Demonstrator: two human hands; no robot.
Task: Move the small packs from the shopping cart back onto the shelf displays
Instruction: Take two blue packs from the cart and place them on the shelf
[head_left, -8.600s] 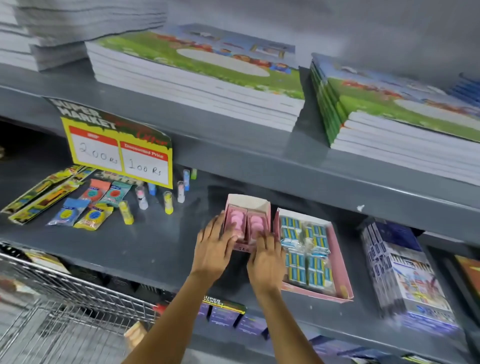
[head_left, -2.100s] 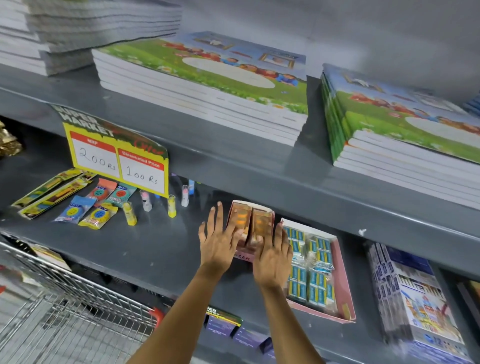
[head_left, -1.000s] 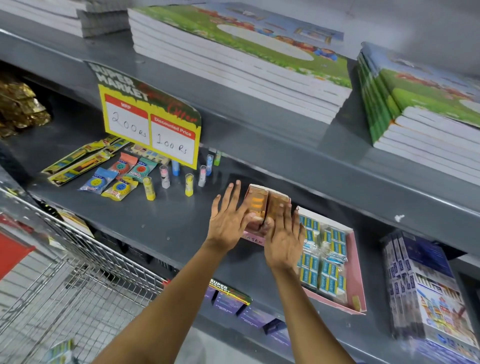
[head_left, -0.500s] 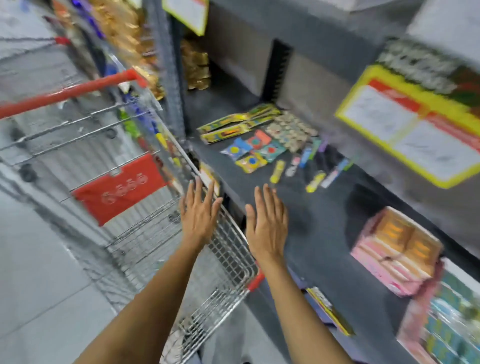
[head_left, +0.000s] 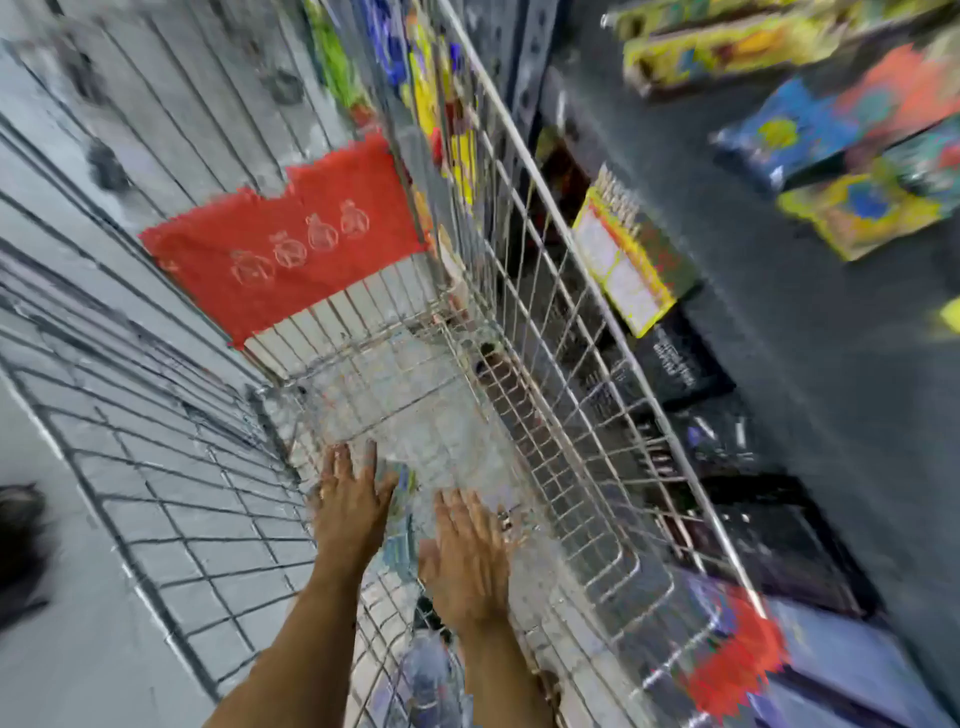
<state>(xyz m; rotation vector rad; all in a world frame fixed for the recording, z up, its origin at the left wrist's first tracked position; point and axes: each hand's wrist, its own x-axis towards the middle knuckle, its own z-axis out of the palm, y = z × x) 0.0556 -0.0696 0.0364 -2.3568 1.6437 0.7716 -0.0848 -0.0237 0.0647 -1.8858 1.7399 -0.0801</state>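
Head view, heavily blurred by motion: small packs (head_left: 402, 519) are only faintly made out as a blue and green smear low in the shopping cart (head_left: 524, 291), between and just under the two hands; their number and shape cannot be told. The left hand (head_left: 350, 512) is held flat with fingers spread and extended, reaching down inside the wire basket, and nothing is seen gripped in it. The right hand (head_left: 470, 561) is likewise opened out, palm down, just beside the left, with nothing clearly held; whether either hand touches the packs cannot be told. A red flap (head_left: 280, 239) is seen on the far wall of the cart. To the right of the cart, a dark grey shelf (head_left: 779, 332) is seen, on which colourful packets (head_left: 862, 202) lie. A yellow-edged price tag (head_left: 618, 270) hangs at the shelf's front edge, just beside the cart's rim.
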